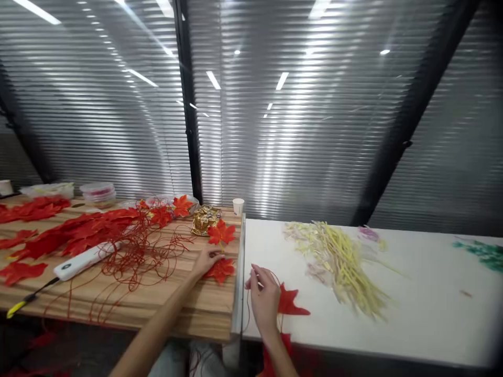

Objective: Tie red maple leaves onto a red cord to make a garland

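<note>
My left hand (207, 262) is over the right end of the wooden table, its fingers pinched on the yellow stem of a red maple leaf (222, 233). Another red leaf (220, 269) lies just below those fingers. Across the seam, my right hand (263, 290) is raised over the white table's left edge with its fingertips together; a thin cord runs near them, and what they grip is too small to make out. Beside its wrist is a red leaf (291, 301), with more red leaf material hanging below the table edge. A tangle of red cord (135, 254) lies left of my left hand.
Red leaves (90, 228) and a white power strip (84, 261) cover the wooden table's left. Plastic tubs (98, 193), a gold wrapper (205, 220) and a paper cup (238, 206) stand behind. Yellow stems (341, 262) and green pieces (481, 252) lie on the white table (424, 314).
</note>
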{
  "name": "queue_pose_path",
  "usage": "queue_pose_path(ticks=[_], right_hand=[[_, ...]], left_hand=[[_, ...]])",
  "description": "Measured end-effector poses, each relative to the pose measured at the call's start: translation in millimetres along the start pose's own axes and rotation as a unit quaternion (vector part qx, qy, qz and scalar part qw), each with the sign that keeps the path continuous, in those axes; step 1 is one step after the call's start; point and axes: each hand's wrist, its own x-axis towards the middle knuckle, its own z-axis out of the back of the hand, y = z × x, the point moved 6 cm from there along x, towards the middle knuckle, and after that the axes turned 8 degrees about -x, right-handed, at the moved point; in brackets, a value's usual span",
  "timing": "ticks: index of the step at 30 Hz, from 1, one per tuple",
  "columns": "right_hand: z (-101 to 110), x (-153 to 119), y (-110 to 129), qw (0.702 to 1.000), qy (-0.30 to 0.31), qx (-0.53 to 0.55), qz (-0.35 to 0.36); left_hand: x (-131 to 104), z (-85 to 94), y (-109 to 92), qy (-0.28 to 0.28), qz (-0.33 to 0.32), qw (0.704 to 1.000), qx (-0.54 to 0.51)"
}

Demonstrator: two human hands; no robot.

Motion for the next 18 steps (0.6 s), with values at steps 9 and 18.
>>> queue_pose_path(ticks=[9, 18], right_hand=[[-36, 78, -20, 0.982, 0.157, -0.021, 0.098], [-104, 53, -83, 0.976, 0.205, 0.0, 0.071]], left_hand=[[-21, 8.3, 3, 0.021, 0.038, 0.998, 0.048], [-10, -16.8, 2, 0.071, 0.037, 0.996, 0.047]])
